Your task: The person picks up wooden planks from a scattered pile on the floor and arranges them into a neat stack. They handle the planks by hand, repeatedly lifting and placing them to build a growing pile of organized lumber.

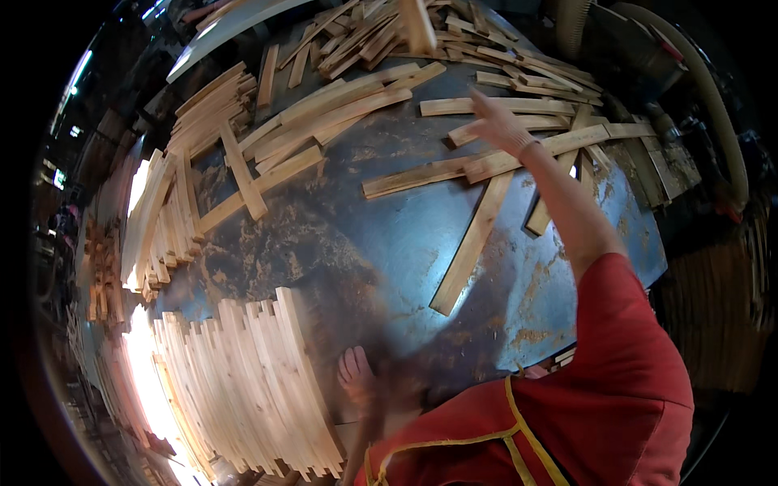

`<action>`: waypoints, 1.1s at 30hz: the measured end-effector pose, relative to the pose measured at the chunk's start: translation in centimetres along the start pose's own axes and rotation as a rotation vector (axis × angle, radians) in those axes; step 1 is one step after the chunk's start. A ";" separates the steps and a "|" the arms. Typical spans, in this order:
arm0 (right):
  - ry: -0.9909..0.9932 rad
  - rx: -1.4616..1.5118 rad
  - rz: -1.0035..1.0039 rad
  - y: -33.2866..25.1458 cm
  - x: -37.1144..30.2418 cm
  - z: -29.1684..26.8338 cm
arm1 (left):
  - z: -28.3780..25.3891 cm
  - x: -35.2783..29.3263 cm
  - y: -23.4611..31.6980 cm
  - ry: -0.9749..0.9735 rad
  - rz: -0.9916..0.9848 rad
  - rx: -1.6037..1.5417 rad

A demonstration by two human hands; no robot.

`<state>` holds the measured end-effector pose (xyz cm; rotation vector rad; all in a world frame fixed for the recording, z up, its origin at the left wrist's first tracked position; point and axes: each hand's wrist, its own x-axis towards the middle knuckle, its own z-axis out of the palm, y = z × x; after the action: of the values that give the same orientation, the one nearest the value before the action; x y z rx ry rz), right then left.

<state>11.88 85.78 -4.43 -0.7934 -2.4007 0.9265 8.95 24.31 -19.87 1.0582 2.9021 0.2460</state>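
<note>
Blue-grey and glossy where light hits it, the surface (389, 267) spreads before me, patched with brown, crumbly dust (300, 263). At lower left lies one tight row of pale wooden strips (251, 373), straight-edged, uneven at the ends, too closely packed to count surely. One tangled heap of wood (369, 40) sprawls at the far side. One long, narrow slat (474, 243) slants toward me at middle right, and one blurred piece of wood (417, 28) shows near the top edge. Two bare hands are mine: my right hand (498, 125), fingers extended, reaches over loose slats, gripping nothing; my left hand (356, 377), spread and empty, is just beside the row
</note>
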 end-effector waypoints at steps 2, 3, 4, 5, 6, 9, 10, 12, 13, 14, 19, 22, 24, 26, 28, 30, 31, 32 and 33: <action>-0.118 -0.724 -0.145 7.3 -2.7 -1.7 | 0.0 0.3 0.5 0.032 0.058 0.026; -0.125 -0.946 -0.233 9.8 -4.1 -1.1 | -0.1 0.2 0.5 0.040 0.068 0.014; -0.144 -0.987 -0.255 9.8 -3.9 -0.2 | -0.3 0.1 0.4 0.053 0.071 0.013; -0.161 -1.029 -0.277 9.8 -3.7 0.2 | -0.4 0.0 0.6 0.030 0.050 0.022; -0.241 -1.006 -0.215 9.0 -3.0 0.7 | -0.5 0.0 0.6 0.005 0.036 0.034; -0.594 -0.813 0.136 4.5 0.5 2.8 | -0.7 0.0 0.7 -0.052 0.011 0.028; -0.656 -0.764 0.060 2.6 0.3 3.3 | -0.9 0.4 0.7 -0.060 0.001 0.016; -0.791 -0.401 0.008 0.4 -1.9 5.3 | -1.2 1.0 0.8 -0.074 0.019 0.057; -0.862 -0.217 -0.017 -0.7 -3.5 6.5 | -1.6 1.5 0.8 -0.086 0.022 0.078; -0.914 0.146 0.126 -1.1 -6.2 8.3 | -3.2 2.7 2.2 -0.131 -0.047 0.003; -0.880 1.258 0.745 -8.7 -21.4 17.6 | -5.6 6.6 8.3 -0.327 -0.479 -1.987; -0.689 1.271 0.893 -13.0 -24.8 19.3 | -3.6 5.5 5.7 -0.355 -0.681 -1.911; -0.614 1.239 0.917 -14.6 -26.0 19.8 | -4.7 3.3 2.8 -0.257 -0.705 -1.948; -0.540 0.763 0.726 -14.9 -26.9 20.7 | -6.8 0.6 -0.4 -0.109 -0.745 -1.872; -0.525 0.492 0.639 -15.3 -27.5 22.7 | -9.4 -1.9 -4.7 -0.357 -0.750 -2.139; -0.577 0.397 0.672 -16.2 -27.5 26.4 | -11.7 -4.2 -6.6 -0.331 -0.579 -2.450; -0.567 0.307 0.527 -17.2 -27.8 28.7 | -12.0 -5.0 -7.5 -0.357 -0.446 -2.542; -0.550 0.219 0.383 -18.5 -28.4 31.5 | -12.4 -5.7 -8.4 -0.386 -0.305 -2.625; -0.524 0.127 0.246 -20.0 -29.1 33.7 | -12.5 -6.3 -9.2 -0.429 -0.159 -2.705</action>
<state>6.73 39.38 -18.67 -0.8984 -2.6751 1.5299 6.76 11.69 -9.14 0.0138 0.3030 2.1132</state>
